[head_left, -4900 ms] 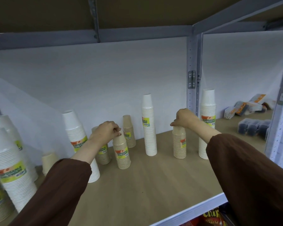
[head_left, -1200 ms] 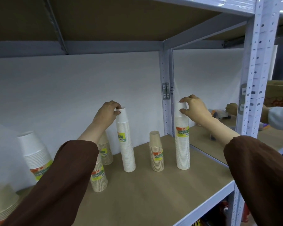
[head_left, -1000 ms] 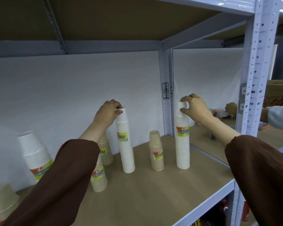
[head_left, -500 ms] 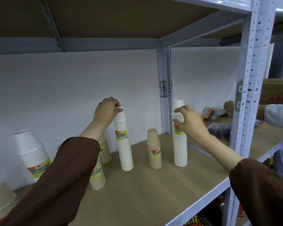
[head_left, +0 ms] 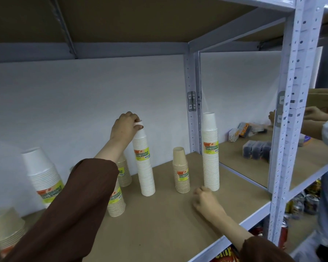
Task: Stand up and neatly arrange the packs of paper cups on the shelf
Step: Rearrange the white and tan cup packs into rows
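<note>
Several packs of paper cups stand upright on the wooden shelf (head_left: 159,229). My left hand (head_left: 125,127) grips the top of a tall white pack (head_left: 144,163) in the middle. A short tan pack (head_left: 181,170) stands to its right, then a taller white pack (head_left: 210,152) by the shelf post. My right hand (head_left: 204,200) hovers low over the shelf board near that pack's base, fingers loosely curled, holding nothing. More tan packs (head_left: 116,201) stand behind my left sleeve. A wide white pack (head_left: 43,174) and a tan pack (head_left: 7,229) stand far left.
Grey metal posts (head_left: 192,103) (head_left: 290,114) frame the bay, with a shelf board close above. The bay to the right holds small boxes (head_left: 244,128) and dark packs (head_left: 257,152). Another person's hands (head_left: 314,114) work there. Cans (head_left: 303,203) sit on the lower level.
My right hand has let go of the tall white pack by the post and dropped down to the shelf board near its base. My left hand stays on the middle white pack.
</note>
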A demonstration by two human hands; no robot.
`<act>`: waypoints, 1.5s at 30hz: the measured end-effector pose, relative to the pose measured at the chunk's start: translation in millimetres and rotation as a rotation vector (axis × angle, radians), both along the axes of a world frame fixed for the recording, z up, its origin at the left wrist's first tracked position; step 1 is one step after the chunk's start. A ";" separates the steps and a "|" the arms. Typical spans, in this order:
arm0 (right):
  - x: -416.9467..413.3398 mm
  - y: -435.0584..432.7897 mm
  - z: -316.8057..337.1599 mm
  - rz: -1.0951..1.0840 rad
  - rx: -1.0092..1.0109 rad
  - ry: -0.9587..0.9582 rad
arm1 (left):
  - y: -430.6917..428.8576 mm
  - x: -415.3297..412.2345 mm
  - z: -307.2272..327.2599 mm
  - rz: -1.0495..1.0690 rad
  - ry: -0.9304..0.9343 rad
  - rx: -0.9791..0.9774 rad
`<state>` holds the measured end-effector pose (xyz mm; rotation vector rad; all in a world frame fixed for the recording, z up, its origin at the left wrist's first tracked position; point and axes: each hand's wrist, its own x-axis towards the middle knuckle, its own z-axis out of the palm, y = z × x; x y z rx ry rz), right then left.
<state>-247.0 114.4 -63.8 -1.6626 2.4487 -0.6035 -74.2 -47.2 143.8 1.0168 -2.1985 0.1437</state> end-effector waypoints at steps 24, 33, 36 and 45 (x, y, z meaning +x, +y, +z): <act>-33.6 -6.2 161.2 -0.132 -0.768 0.123 | -1.2 2.5 -12.5 0.035 0.356 0.148; -67.8 -25.2 180.9 -0.272 -0.535 0.006 | -0.5 -7.5 -20.4 0.069 0.374 0.331; -70.8 -29.3 178.2 -0.263 -0.490 -0.078 | -1.6 -9.3 -21.8 0.077 0.367 0.366; -61.1 -29.0 185.2 -0.245 -0.550 -0.176 | 6.4 -9.2 -20.8 0.050 0.412 0.353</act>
